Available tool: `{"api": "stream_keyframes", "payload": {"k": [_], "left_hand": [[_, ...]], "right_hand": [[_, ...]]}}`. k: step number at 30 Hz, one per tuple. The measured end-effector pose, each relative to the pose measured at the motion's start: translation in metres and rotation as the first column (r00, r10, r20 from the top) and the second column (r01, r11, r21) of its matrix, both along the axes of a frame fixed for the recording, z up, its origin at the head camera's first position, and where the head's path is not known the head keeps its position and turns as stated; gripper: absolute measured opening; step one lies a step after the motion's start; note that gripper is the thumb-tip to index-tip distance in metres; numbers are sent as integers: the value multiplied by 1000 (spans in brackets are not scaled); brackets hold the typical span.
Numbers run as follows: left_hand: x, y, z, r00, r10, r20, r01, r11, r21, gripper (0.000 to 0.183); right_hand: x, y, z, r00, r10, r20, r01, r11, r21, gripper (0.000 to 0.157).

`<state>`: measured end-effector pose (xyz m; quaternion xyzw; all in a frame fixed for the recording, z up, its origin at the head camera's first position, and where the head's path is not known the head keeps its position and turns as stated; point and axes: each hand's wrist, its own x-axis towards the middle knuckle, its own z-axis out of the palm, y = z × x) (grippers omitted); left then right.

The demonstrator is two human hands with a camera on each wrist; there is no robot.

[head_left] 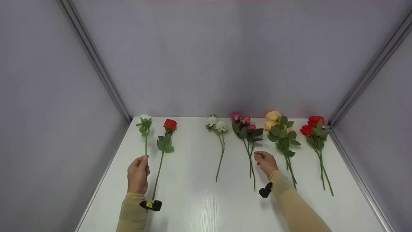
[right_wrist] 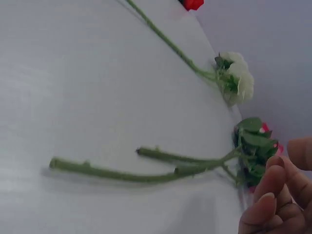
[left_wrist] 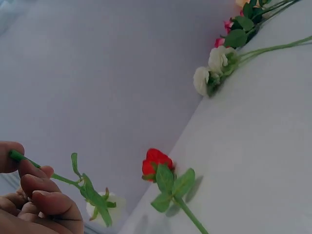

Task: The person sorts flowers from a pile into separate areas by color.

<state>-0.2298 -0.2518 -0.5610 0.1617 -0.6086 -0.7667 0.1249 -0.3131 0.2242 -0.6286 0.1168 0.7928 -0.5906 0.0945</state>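
Note:
My left hand (head_left: 137, 174) pinches the lower end of a green stem between thumb and fingers. The white flower (left_wrist: 114, 207) on that stem points toward the back wall, its head partly hidden by leaves. Just right of this hand lies a single red rose (head_left: 170, 124) with a long stem. My right hand (head_left: 266, 162) hovers beside the stems of the pink roses (head_left: 246, 120), fingers loosely bent, with nothing between them. In the right wrist view a gap shows between its thumb (right_wrist: 300, 152) and fingers, and the pink rose stems (right_wrist: 146, 176) lie beyond them.
Two white flowers (head_left: 220, 126) lie at mid-table, left of the pink roses. Yellow roses (head_left: 273, 116) and a bunch of red roses (head_left: 315, 121) lie to the right. Grey walls (head_left: 206, 58) enclose the white table (head_left: 193, 167) at the back and sides.

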Motion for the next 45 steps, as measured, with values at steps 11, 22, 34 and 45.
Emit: {"api": "stream_keyframes", "payload": {"k": [11, 22, 34, 45], "left_hand": [[0, 87, 28, 984, -171, -51, 144, 931, -334, 24], [3, 161, 4, 932, -325, -161, 210, 844, -494, 16], [4, 188, -22, 901, -384, -202, 158, 723, -672, 13], [8, 127, -49, 928, -373, -19, 229, 610, -758, 11]], "right_hand": [[14, -81, 52, 969, 194, -152, -206, 976, -66, 21], [34, -134, 77, 903, 334, -270, -372, 923, -100, 32], [40, -139, 64, 927, 263, -266, -299, 948, -104, 25], [22, -130, 36, 973, 152, -176, -172, 980, -101, 29]]}}
